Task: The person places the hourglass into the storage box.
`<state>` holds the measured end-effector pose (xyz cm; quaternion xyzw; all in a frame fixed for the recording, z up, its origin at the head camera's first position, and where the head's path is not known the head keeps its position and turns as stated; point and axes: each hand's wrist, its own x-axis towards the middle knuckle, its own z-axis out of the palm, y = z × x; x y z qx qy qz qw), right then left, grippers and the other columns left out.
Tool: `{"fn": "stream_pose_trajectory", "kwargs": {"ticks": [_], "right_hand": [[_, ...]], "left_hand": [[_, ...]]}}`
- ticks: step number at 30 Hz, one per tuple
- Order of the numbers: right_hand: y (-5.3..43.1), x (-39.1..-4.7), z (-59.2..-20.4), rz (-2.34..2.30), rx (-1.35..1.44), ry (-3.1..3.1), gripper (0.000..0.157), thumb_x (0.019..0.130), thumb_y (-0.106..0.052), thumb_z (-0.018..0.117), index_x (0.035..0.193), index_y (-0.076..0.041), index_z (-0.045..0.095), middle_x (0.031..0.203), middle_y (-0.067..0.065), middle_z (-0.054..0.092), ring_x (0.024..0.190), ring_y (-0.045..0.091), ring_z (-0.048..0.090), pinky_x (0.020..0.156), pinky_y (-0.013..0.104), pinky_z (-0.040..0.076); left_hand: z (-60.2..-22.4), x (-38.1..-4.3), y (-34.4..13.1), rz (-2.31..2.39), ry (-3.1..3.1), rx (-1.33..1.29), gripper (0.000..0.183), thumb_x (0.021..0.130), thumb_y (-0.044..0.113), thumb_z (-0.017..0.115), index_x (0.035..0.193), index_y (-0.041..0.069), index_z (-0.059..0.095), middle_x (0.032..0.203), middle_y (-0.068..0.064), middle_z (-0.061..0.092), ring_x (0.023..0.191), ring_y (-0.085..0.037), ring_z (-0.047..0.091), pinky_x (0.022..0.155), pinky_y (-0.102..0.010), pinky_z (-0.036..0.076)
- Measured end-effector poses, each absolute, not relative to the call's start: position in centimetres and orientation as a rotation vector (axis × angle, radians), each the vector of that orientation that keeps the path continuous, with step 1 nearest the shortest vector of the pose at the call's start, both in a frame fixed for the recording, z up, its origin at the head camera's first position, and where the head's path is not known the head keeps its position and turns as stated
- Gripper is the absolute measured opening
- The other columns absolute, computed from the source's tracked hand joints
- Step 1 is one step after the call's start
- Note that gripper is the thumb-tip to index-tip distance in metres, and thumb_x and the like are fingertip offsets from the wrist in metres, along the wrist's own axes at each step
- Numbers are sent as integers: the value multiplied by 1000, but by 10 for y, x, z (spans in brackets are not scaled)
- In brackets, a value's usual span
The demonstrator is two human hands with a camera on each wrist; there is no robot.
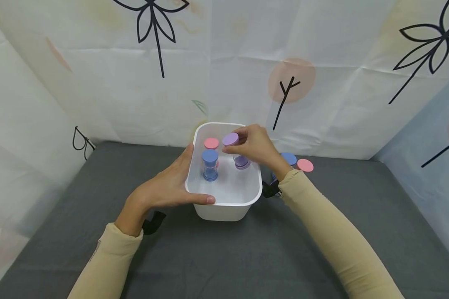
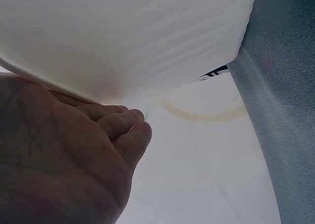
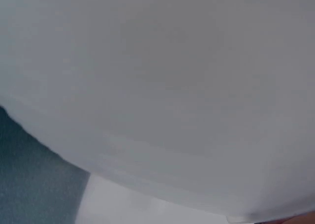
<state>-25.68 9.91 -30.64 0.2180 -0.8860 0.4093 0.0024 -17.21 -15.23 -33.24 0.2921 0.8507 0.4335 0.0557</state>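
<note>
A white plastic bin (image 1: 228,212) stands on the grey table. My left hand (image 1: 168,185) steadies its near left corner, thumb on the front rim and fingers along the outer left wall; in the left wrist view these fingers (image 2: 120,125) press beneath the rim. Inside, a blue-capped sand timer (image 1: 210,165) is upright, with a pink-capped one (image 1: 211,143) behind it. My right hand (image 1: 256,145) pinches a purple sand timer (image 1: 230,139) by its top, tilted over the bin's right side. Its lower end (image 1: 242,162) shows below the fingers.
Right of the bin, partly behind my right wrist, are a blue-capped timer (image 1: 289,158) and a pink-capped one (image 1: 305,165). A printed white cloth (image 1: 239,95) hangs behind the table. The bin's wall (image 3: 162,86) fills most of the right wrist view.
</note>
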Motion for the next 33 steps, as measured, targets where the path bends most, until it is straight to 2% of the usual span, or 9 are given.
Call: {"fn": "stream_pose_trajectory", "kwargs": {"ticks": [7,18,24,30,33], "right_hand": [[92,-255,-312,1085,648,-2801,35,79,-27,89,106,-6,78,88,3,74,80,17,69,72,33,56],[83,-251,-314,678,651,-2862,30,81,-28,86,95,-4,77,83,5,71,79,21,62,71,33,51],[82,-251,-316,608,652,-2878,32,81,-29,85,97,-3,77,84,6,70,79,21,61,71,34,50],[80,-252,-315,539,646,-2907,33,80,-30,86,96,-3,76,84,6,69,78,21,61,70,35,49],[80,-252,-314,521,655,-2923,34,79,-30,87,97,-3,76,87,6,70,81,21,62,73,35,49]], "left_hand": [[-334,-174,-153,1303,2595,900,133,70,57,88,158,46,-12,156,3,26,133,-20,44,98,-42,49],[-333,-175,-153,1295,2602,911,132,72,56,87,157,47,-13,158,7,23,134,-21,42,100,-45,46],[-333,-174,-152,1298,2598,908,134,71,56,88,157,47,-14,158,13,20,136,-22,41,101,-42,46],[-333,-173,-153,1277,2621,893,135,70,59,87,157,45,-14,159,9,21,133,-15,42,100,-42,47],[-333,-173,-154,1266,2630,871,135,70,60,87,157,46,-15,159,12,19,132,-11,41,100,-41,47]]}}
